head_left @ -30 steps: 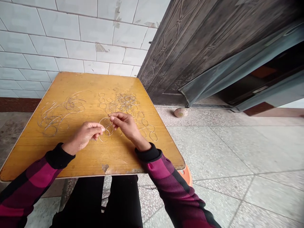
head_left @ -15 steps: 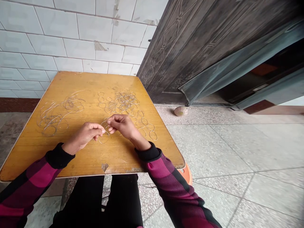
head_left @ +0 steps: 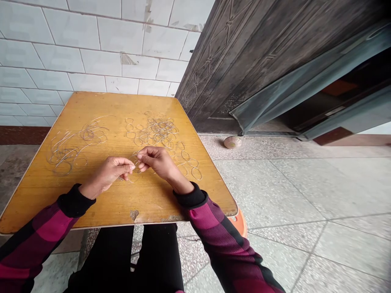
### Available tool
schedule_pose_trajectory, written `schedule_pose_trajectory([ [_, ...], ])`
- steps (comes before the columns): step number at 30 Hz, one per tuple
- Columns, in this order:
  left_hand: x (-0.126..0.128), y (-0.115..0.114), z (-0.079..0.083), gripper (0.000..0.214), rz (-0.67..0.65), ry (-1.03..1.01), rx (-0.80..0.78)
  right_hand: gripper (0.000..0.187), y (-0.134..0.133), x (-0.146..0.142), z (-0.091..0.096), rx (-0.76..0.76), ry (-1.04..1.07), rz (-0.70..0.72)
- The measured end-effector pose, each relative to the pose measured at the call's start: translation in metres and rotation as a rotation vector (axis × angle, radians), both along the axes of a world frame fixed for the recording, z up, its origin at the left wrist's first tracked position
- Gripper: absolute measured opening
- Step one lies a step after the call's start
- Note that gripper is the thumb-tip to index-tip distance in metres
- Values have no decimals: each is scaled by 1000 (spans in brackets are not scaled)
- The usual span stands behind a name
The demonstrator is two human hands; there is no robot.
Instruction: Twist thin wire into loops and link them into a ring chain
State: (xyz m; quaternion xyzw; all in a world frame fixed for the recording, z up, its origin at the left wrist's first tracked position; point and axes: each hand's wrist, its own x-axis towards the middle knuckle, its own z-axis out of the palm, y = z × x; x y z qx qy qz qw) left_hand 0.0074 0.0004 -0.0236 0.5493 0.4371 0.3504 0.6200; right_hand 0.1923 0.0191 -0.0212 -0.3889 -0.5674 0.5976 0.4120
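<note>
A thin wire (head_left: 133,156) is pinched between my two hands above the table, its looped shape partly hidden by my fingers. My left hand (head_left: 113,171) is closed on one side of it with thumb and forefinger. On the other side, my right hand (head_left: 157,162) grips it in a similar pinch, close to the left fingertips. Beyond my right hand lies a pile of wire pieces bent into joined rings (head_left: 161,129). To the left of my left hand, a tangle of longer, loosely curved wires (head_left: 69,150) rests on the wood.
The yellow wooden table (head_left: 100,203) has a chipped front edge and stands against a white tiled wall (head_left: 119,36). An orange stool (head_left: 240,223) shows under its right corner. A ball (head_left: 232,142) lies on the floor near the dark door (head_left: 226,61) and a grey-green curtain (head_left: 275,97).
Both hands stay nearly in place. The wire between them has shifted slightly, and its lower loop shows less below my fingers.
</note>
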Motion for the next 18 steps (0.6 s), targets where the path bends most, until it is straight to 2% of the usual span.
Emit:
schedule_pose_trajectory([
  [4, 1, 0, 1, 20, 7, -12, -23, 37, 0, -4, -2, -24, 53, -10],
  [10, 5, -3, 4, 14, 95, -72, -21, 40, -2, -10, -3, -74, 122, -59],
  [18, 7, -2, -1, 13, 193, -123, -33, 45, -5, -18, -5, -117, 204, -142],
])
